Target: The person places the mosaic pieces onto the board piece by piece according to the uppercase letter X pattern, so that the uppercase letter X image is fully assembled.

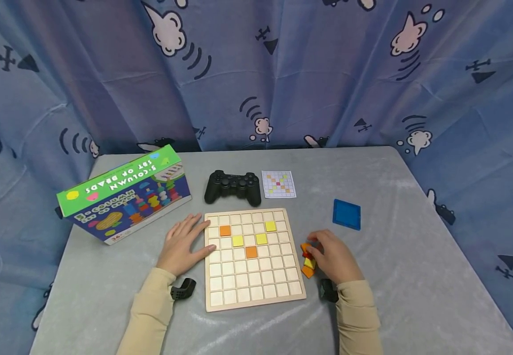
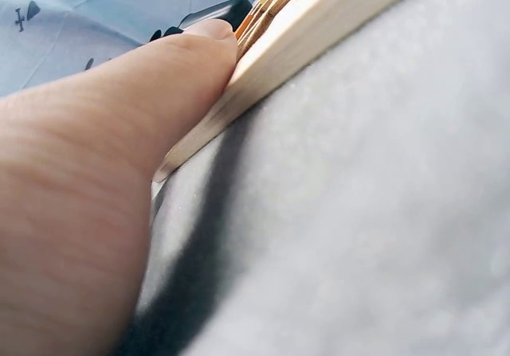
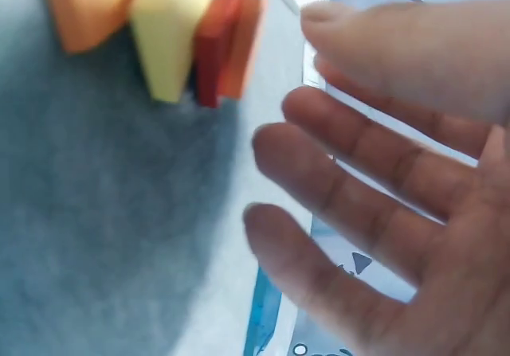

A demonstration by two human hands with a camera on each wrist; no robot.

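Grid board (image 1: pixel 254 279) is pale wood-coloured, loose tiles (image 1: pixel 308 271) are orange, yellow and red, gamepad (image 1: pixel 232 183)'s black, curtain (image 1: pixel 221 98)'s kinda purply blue with cartoony prints.

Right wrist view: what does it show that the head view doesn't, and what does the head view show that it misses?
Only the right wrist view shows the palm side of the right hand. Only the head view shows the left hand, the box, the controller and the whole board. Both show the right hand, the loose tiles, the blue tray, the table and the curtain.
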